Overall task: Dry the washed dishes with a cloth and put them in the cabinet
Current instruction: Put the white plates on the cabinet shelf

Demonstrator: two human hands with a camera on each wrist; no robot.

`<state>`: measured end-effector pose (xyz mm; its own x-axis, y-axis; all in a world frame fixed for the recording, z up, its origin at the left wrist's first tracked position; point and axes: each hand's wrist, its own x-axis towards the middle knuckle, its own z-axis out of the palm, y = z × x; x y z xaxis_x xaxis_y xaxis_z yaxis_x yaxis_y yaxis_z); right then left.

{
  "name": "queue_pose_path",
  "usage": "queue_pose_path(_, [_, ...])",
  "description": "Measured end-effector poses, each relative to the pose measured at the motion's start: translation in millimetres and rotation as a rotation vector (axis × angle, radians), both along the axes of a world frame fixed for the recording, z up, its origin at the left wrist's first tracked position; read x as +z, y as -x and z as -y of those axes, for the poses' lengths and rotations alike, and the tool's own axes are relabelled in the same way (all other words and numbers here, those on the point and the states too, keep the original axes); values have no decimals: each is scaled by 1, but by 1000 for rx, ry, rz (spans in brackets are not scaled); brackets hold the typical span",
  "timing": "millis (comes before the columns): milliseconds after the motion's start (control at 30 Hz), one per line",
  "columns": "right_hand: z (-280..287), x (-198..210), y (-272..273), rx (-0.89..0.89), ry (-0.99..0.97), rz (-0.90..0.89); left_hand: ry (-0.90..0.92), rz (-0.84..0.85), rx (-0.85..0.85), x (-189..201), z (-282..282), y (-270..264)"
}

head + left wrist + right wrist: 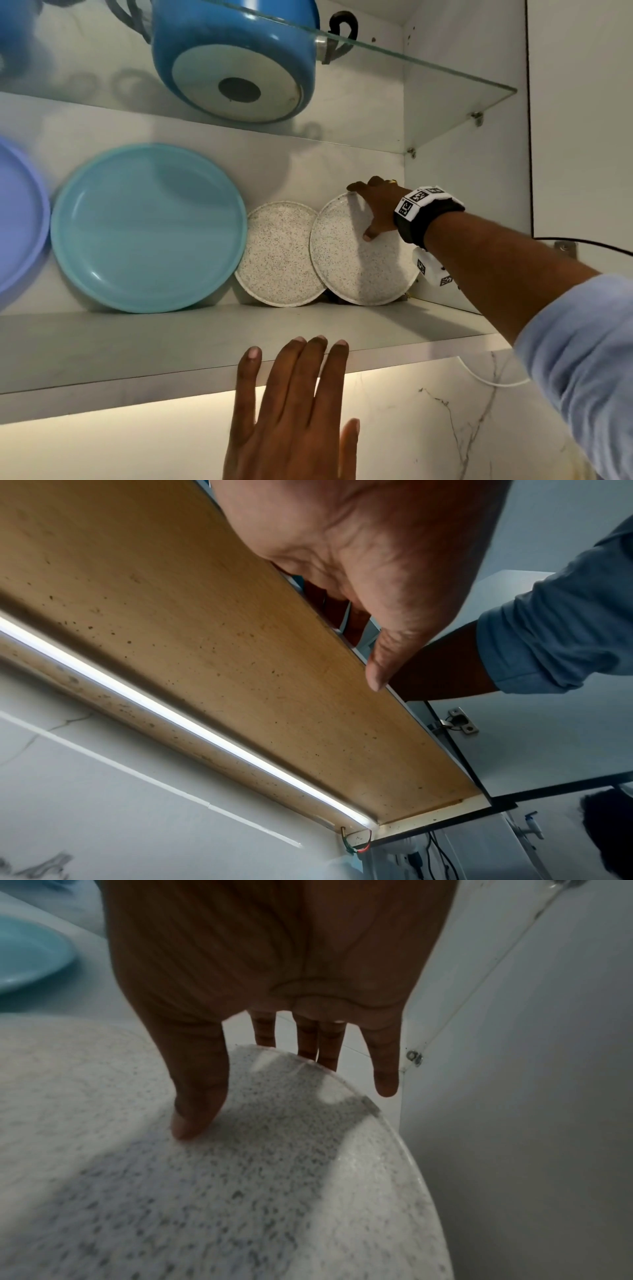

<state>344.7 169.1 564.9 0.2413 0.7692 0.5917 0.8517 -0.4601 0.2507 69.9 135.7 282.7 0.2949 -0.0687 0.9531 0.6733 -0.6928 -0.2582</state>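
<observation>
A white speckled plate [356, 270] stands on edge at the right end of the cabinet shelf [137, 346], leaning toward the back wall. My right hand [371, 212] pinches its top rim, thumb [195, 1112] on the face and the fingers behind the rim [308, 1042]. The plate [240, 1191] overlaps a second speckled plate [277, 253] to its left. My left hand [308, 383] lies flat with straight fingers against the shelf's front edge and holds nothing; the left wrist view shows its palm [359, 547] beside the shelf's underside [240, 669]. No cloth is in view.
A large teal plate [147, 226] and a purple plate [17, 212] lean on the back wall further left. A blue pot [236, 58] sits on the glass shelf [445, 78] above. The cabinet's side wall [472, 171] stands close to my right hand. A light strip [171, 715] runs under the cabinet.
</observation>
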Motion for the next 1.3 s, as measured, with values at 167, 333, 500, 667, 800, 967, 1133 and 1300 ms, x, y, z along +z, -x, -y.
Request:
queue_pose_path(167, [1, -3, 3, -36, 4, -21, -19, 5, -16, 0, -2, 1])
queue_pose_path(333, [3, -8, 7, -72, 17, -28, -42, -4, -3, 2, -5, 1])
queue_pose_path(500, [-8, -37, 18, -110, 174, 19, -24, -1, -3, 1, -7, -2])
queue_pose_path(667, [-14, -35, 21, -136, 212, 24, -33, 25, -33, 0, -6, -2])
queue_pose_path(800, [-19, -37, 21, -126, 156, 22, -40, 20, -35, 1, -5, -1])
queue_pose_path(967, [-21, -38, 19, -143, 126, 8, -19, -2, -34, 3, -1, 3])
queue_pose_path(1133, [-16, -39, 22, -135, 130, 9, 9, -21, -43, 5, 3, 4])
queue_pose_path(1300, [-12, -39, 26, -131, 165, -1, 33, -35, -42, 6, 5, 5])
